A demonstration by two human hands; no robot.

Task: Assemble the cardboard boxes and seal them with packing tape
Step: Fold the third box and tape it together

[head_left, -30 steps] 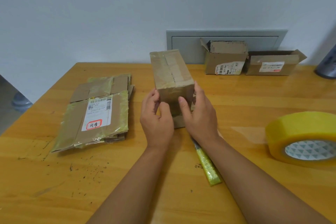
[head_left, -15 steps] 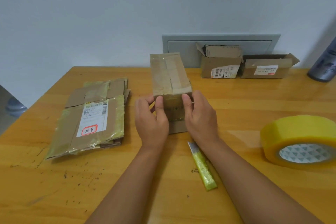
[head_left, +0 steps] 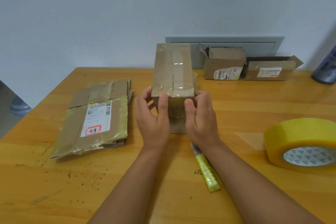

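— What does the box look like, and where is it?

— A tall brown cardboard box [head_left: 173, 71] stands on end at the middle of the wooden table [head_left: 236, 107], its top face crossed by glossy clear tape and a flap lying flat at its foot. The left hand [head_left: 152, 120] grips its near left edge, thumb pressed flat on the front face, fingers curled round the side. The right hand [head_left: 201, 118] mirrors it on the right edge, thumb on the front.

— What differs from a second ago?

— Both thumbs sit higher on the front face, close under the top edge; before, they were lower, nearer the flap.

— And around the box?

— Left of the box lies a stack of flattened cartons [head_left: 94, 118] with a white shipping label. Near-right of it rests a yellow-handled knife [head_left: 206, 169], and farther right a roll of yellow packing tape [head_left: 301, 143]. Behind the box, against the pale wall, stand two open boxes [head_left: 224, 65] [head_left: 269, 69] before a grey wall panel [head_left: 254, 42].
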